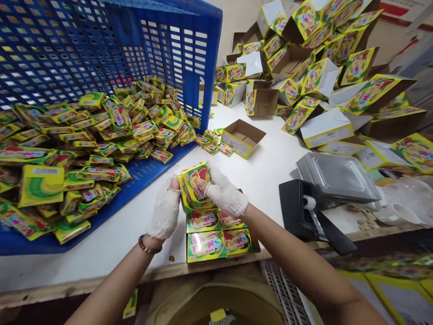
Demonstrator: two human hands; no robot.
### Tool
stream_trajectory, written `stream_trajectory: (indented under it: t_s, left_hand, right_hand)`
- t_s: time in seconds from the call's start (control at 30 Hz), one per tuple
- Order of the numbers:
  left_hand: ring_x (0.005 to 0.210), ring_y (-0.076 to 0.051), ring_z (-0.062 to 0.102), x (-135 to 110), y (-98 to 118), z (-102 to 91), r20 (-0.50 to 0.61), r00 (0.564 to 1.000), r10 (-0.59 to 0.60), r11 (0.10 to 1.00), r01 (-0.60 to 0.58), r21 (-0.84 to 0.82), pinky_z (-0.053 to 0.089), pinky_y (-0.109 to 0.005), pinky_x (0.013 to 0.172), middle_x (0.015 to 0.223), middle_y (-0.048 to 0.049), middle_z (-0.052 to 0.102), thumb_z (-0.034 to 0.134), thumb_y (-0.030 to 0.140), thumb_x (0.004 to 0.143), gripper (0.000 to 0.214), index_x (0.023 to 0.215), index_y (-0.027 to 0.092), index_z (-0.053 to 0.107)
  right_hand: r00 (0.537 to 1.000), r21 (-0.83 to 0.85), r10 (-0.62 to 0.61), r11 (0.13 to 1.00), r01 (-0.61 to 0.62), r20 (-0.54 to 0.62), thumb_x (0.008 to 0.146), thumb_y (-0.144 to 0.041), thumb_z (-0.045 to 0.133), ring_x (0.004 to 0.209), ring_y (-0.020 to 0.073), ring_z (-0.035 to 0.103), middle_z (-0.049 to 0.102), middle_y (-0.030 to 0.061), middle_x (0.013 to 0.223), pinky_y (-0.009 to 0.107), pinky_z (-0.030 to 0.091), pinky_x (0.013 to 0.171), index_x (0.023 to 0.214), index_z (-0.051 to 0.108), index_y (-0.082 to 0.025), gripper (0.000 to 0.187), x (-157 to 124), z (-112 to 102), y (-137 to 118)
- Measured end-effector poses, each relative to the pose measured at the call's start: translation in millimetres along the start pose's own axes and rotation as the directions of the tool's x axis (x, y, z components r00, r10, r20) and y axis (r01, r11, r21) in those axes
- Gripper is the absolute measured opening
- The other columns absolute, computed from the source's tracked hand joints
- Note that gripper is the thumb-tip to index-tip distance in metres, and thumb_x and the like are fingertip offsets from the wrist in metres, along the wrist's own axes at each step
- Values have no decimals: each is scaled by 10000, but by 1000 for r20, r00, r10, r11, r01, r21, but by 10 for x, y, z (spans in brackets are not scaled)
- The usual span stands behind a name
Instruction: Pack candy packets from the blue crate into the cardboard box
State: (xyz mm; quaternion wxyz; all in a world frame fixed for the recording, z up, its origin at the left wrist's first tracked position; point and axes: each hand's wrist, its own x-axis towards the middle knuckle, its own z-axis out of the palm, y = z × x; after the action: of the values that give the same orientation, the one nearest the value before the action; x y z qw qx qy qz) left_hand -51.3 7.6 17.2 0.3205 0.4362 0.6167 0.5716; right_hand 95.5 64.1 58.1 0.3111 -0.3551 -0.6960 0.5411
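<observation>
My left hand and my right hand both wear white knit gloves with the fingertips cut off, and together they hold a small bunch of packets, yellow and green and shiny. My left fingers are curled around the left side of the bunch, with the thumb on top. My right fingers pinch its right side, closed tight on it. The bunch is up in the air, just above an open box that sits at the near edge of the tabletop. That box already has rows of the same packets lying flat in it. On the left side of the tabletop a big blue crate lies tipped on its side, and a big heap of packets spills out of it toward the middle. A small empty box stands open near the middle, just past the heap. At the far right corner there is a big pile of boxes, many of them open. On the right side sits a scale with a shiny metal tray on top.
</observation>
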Motion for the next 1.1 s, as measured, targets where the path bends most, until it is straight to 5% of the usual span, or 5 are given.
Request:
stream_trajectory:
  t_s: [0.27,0.53,0.83,0.97,1.1]
  left_hand:
    - [1183,-233,594,-363,-383,0,-140,987,82,961,-115,-251,453,-396,1069,1286,-124,615,406,694,932,623,1277,198,558]
    - [1336,-283,492,-672,-515,143,98,992,84,996,-81,-36,384,-456,1149,1473,-144,484,418,674,940,710,1475,207,394]
    - [1410,-310,411,-673,-434,-74,87,969,232,926,-247,285,344,-515,1177,1530,-176,426,400,569,983,657,1491,152,400]
    - [1195,-252,603,-753,-249,-155,342,767,543,713,-637,295,492,-446,1043,1266,-96,663,548,285,947,313,1247,237,626]
    - [1164,-268,627,-859,-292,-184,641,524,561,526,-824,213,459,-489,1086,1262,-85,679,628,266,890,359,1248,254,619]
  right_hand:
    - [905,-842,-35,354,407,423,923,-310,597,1015,275,587,644,105,1119,449,450,869,1231,577,-227,319,-275,7,-157]
    - [993,-805,-42,582,111,107,872,-351,656,1139,266,528,533,142,1289,410,442,963,1394,471,-174,581,-504,82,49]
    - [968,-765,-1,612,199,252,943,-292,572,1005,225,580,649,102,1109,345,434,879,1183,598,-160,276,-391,-112,-40]
    - [949,-711,220,703,5,224,925,-308,573,825,182,592,674,53,954,285,425,731,1009,657,-176,177,-581,-551,-149]
    - [779,-836,555,544,-74,292,908,-329,584,712,199,599,707,76,872,285,383,627,936,707,-176,198,-741,-579,-106]
